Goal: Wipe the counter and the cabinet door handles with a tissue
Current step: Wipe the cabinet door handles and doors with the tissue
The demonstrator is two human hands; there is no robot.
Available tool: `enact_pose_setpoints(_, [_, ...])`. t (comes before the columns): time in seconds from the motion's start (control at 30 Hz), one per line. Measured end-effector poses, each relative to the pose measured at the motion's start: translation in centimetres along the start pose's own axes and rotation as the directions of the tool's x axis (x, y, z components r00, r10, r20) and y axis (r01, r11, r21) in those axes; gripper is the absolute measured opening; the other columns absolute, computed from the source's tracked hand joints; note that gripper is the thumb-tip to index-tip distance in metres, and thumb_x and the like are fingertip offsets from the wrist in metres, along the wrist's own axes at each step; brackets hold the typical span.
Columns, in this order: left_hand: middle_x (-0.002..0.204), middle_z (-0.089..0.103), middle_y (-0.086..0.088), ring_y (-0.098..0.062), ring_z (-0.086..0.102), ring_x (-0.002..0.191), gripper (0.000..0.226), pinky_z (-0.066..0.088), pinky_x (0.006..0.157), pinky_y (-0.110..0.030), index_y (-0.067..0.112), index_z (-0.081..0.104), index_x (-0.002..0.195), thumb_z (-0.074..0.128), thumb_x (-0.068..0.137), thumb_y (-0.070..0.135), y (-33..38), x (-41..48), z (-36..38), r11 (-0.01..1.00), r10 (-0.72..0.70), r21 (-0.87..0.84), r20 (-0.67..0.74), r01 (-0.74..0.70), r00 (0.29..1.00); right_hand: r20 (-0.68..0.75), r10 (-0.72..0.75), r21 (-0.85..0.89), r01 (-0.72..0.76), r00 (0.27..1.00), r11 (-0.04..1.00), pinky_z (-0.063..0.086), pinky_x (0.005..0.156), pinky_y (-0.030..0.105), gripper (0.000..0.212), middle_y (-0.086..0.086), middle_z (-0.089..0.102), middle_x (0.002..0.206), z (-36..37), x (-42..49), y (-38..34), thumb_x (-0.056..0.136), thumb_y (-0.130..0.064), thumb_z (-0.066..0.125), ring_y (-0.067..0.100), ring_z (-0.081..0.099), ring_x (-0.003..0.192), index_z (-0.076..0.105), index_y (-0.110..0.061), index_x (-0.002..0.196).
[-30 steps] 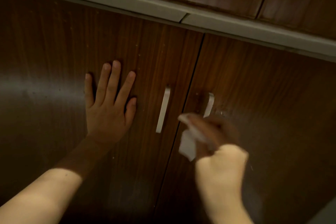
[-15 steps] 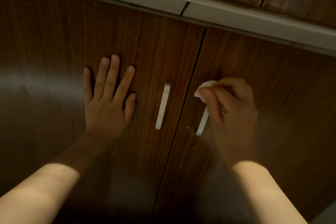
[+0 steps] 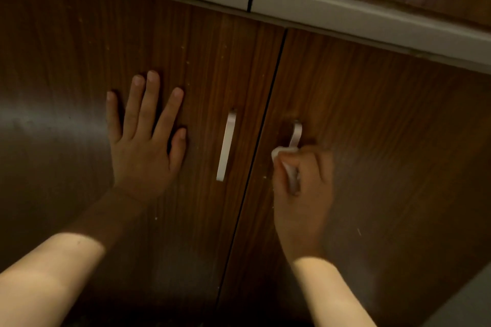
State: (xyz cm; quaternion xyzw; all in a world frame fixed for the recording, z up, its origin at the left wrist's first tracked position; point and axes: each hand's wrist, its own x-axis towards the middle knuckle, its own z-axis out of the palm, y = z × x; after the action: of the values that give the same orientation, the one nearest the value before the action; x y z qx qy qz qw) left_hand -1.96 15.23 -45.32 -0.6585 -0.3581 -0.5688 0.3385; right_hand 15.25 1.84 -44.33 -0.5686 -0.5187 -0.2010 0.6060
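Observation:
Two dark wooden cabinet doors meet at a thin vertical gap. Each door carries a slim metal handle. The left handle (image 3: 226,145) is fully visible. My right hand (image 3: 303,188) pinches a white tissue (image 3: 287,164) around the lower part of the right handle (image 3: 296,134), whose upper end shows above my fingers. My left hand (image 3: 144,138) lies flat on the left door (image 3: 79,61) with fingers spread, well left of the left handle and holding nothing.
A pale counter edge (image 3: 332,12) runs across the top above the doors, with more wood panelling beyond it. Small light specks dot both doors. A grey surface (image 3: 467,305) shows at the bottom right corner.
My right hand has slid down the right handle with the tissue, uncovering the handle's top. A second ago it was lower and off the handle. My left hand stayed flat on the door.

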Motion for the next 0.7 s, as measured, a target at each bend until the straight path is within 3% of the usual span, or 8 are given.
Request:
enact_pose_setpoints(0.17, [0.149, 0.025, -0.019, -0.017, 0.000, 0.143, 0.050, -0.004, 0.118, -0.042, 0.019, 0.020, 0.145, 0.032, 0.098, 0.033, 0.1, 0.2, -0.4, 1.000, -0.007, -0.026, 0.036, 0.008, 0.999, -0.072, -0.005, -0.001, 0.005, 0.997, 1.000, 0.048, 0.080, 0.023, 0.008, -0.003, 0.047, 0.099, 1.2, -1.7, 0.6, 0.076, -0.016, 0.053, 0.013, 0.053, 0.089, 0.056, -0.015, 0.084])
enact_pose_setpoints(0.27, [0.149, 0.024, -0.018, -0.017, -0.001, 0.143, 0.050, -0.005, 0.118, -0.042, 0.019, 0.019, 0.145, 0.033, 0.098, 0.033, 0.1, 0.2, -0.6, 0.999, -0.019, -0.048, 0.058, 0.021, 0.998, -0.054, 0.024, -0.018, -0.025, 0.998, 1.000, 0.053, 0.075, 0.034, 0.003, -0.004, 0.046, 0.094, 1.4, -2.3, 0.3, 0.076, -0.017, 0.051, 0.018, 0.055, 0.083, 0.051, -0.019, 0.078])
enact_pose_setpoints(0.33, [0.150, 0.023, -0.017, -0.017, -0.001, 0.143, 0.051, -0.005, 0.118, -0.042, 0.020, 0.018, 0.145, 0.032, 0.098, 0.033, 0.1, 0.2, -0.7, 0.998, -0.018, -0.055, 0.071, 0.022, 0.997, -0.041, 0.041, -0.032, -0.042, 0.998, 0.999, 0.054, 0.074, 0.037, 0.012, -0.004, 0.047, 0.093, 1.4, -2.5, 0.2, 0.075, -0.011, 0.056, 0.018, 0.056, 0.082, 0.048, -0.021, 0.077])
enact_pose_setpoints(0.4, [0.150, 0.022, -0.016, -0.017, -0.001, 0.143, 0.050, -0.005, 0.118, -0.042, 0.020, 0.018, 0.145, 0.031, 0.098, 0.035, 0.0, 0.2, -0.8, 0.998, -0.023, -0.060, 0.090, 0.029, 0.996, -0.022, 0.056, -0.047, -0.057, 0.998, 0.997, 0.053, 0.076, 0.033, 0.028, -0.007, 0.042, 0.096, 1.3, -2.5, 0.0, 0.073, 0.000, 0.063, 0.017, 0.056, 0.087, 0.047, -0.023, 0.079])
enact_pose_setpoints(0.5, [0.151, 0.022, -0.016, -0.017, -0.002, 0.143, 0.050, -0.004, 0.118, -0.042, 0.020, 0.019, 0.145, 0.029, 0.099, 0.036, 0.0, 0.3, -0.9, 0.998, -0.026, -0.058, 0.106, 0.032, 0.994, 0.088, 0.063, -0.044, -0.060, 0.994, 0.997, 0.049, 0.077, 0.023, 0.032, -0.008, 0.042, 0.100, 0.6, -2.4, 0.3, 0.073, 0.002, 0.064, 0.013, 0.055, 0.090, 0.048, -0.024, 0.082])
enact_pose_setpoints(0.6, [0.151, 0.022, -0.016, -0.017, -0.003, 0.143, 0.050, -0.004, 0.118, -0.043, 0.020, 0.017, 0.145, 0.028, 0.099, 0.037, 0.0, 0.3, -0.9, 0.998, -0.023, -0.058, 0.110, 0.029, 0.994, 0.260, 0.016, -0.064, 0.001, 0.966, 0.998, 0.038, 0.076, 0.010, 0.025, -0.015, 0.041, 0.096, -0.9, -2.1, 1.1, 0.078, -0.005, 0.063, -0.004, 0.048, 0.086, 0.049, -0.026, 0.082])
enact_pose_setpoints(0.7, [0.151, 0.021, -0.015, -0.017, -0.003, 0.143, 0.051, -0.005, 0.118, -0.043, 0.020, 0.015, 0.145, 0.027, 0.099, 0.037, 0.1, 0.3, -0.8, 0.998, -0.026, -0.059, 0.108, 0.033, 0.994, 0.329, -0.012, -0.029, 0.023, 0.944, 0.999, 0.040, 0.074, 0.000, 0.036, -0.028, 0.038, 0.092, -2.4, -1.7, 1.0, 0.080, -0.004, 0.062, -0.021, 0.043, 0.092, 0.045, -0.035, 0.078])
